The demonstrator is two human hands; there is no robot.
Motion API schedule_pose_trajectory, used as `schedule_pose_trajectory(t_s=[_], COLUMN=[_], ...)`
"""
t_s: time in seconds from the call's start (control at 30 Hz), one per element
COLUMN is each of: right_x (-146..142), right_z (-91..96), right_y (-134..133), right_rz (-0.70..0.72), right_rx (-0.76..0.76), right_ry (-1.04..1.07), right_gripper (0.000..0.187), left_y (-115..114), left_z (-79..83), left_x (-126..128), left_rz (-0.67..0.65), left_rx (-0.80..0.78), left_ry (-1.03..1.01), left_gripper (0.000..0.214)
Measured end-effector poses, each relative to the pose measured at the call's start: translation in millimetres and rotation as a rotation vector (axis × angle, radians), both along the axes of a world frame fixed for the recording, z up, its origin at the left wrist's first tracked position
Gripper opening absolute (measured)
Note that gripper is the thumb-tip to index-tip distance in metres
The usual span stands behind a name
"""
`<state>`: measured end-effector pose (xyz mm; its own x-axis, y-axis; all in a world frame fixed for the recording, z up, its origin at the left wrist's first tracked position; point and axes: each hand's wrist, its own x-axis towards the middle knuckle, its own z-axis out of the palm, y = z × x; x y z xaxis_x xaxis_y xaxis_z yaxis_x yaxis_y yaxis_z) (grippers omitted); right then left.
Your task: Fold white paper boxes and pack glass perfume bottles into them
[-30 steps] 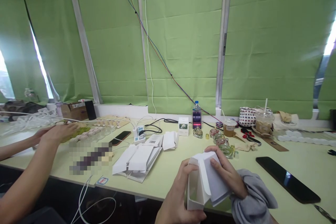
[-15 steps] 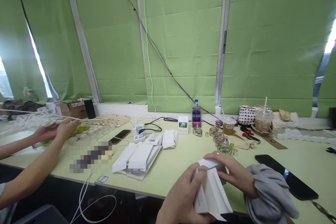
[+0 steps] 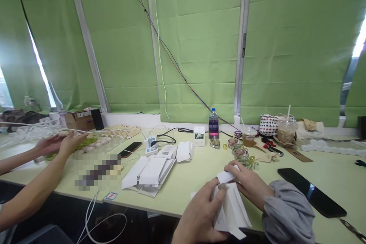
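A white paper box (image 3: 232,207) is partly unfolded between my hands over the table's front edge, its near end open with flaps spread. My left hand (image 3: 200,213) grips the box's left side, thumb on top. On the far end, my right hand (image 3: 251,183) pinches a white flap with its fingers; part of its grip is hidden behind the box. To the left lies a pile of flattened white boxes (image 3: 153,169), with another flat white box (image 3: 184,151) beside it. Farther back stands a closed white box (image 3: 199,136) with a picture on its front.
A bottle (image 3: 214,124), coiled bracelets (image 3: 241,154) and drink cups (image 3: 249,137) stand behind. At right lies a black phone (image 3: 311,192); a power strip (image 3: 151,145) and another phone (image 3: 130,149) are at left. Another person's hands (image 3: 61,143) work at far left.
My right hand has shifted slightly left with its fingers on the far flap, which shows more plainly. The box has tilted a little in my left hand.
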<state>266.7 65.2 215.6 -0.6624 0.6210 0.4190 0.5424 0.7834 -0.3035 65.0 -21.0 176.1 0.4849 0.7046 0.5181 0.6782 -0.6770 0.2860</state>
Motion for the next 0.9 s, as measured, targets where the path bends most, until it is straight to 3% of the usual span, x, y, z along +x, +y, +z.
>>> schedule_pose_trajectory(t_s=[0.17,0.3,0.43,0.73,0.9], right_x=[7,9,5,-8,-11], right_z=[-4.0,-3.9,-4.5,-30.9,-47.8], right_y=[16,20,18,27,28], right_rz=[-0.01,-0.032,0.017,0.078,0.06], right_rx=[-0.123,-0.277,-0.36,-0.208,-0.17], right_ry=[0.228,0.386,0.427,0.319,0.338], right_gripper=[0.022,0.028,0.034,0.033,0.035], left_y=[-2,-6,-2,11,21], left_z=[5.1,12.9,5.2,-18.1,-30.2], left_x=[-9,-15,-10,-7,-4], left_rz=[-0.042,-0.256,-0.363,-0.36,-0.32], left_rx=[-0.182,-0.448,-0.568,-0.692,-0.666], left_ry=[-0.501,-0.807,-0.909,-0.97,-1.092], left_gripper=[0.08,0.077,0.078,0.074,0.074])
